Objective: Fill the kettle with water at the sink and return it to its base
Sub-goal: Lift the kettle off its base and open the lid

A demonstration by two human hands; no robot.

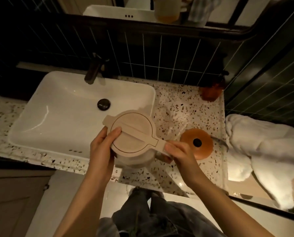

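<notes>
A cream kettle (134, 132) with a round closed lid is held over the front right corner of the white sink (60, 106), partly above the speckled countertop (177, 106). My right hand (178, 152) grips its handle, which points toward the lower right. My left hand (102, 144) cups the kettle's left side, thumb resting on the lid. The spout points up-left toward the basin. A dark faucet (94, 70) stands at the sink's back edge; no water is visible running. No kettle base is recognisable in view.
A round orange lid with a black knob (196, 143) lies on the counter right of the kettle. An amber bottle (210, 92) stands at the back right. White towels (262, 151) hang at the right. The sink's drain plug (103, 104) is dark.
</notes>
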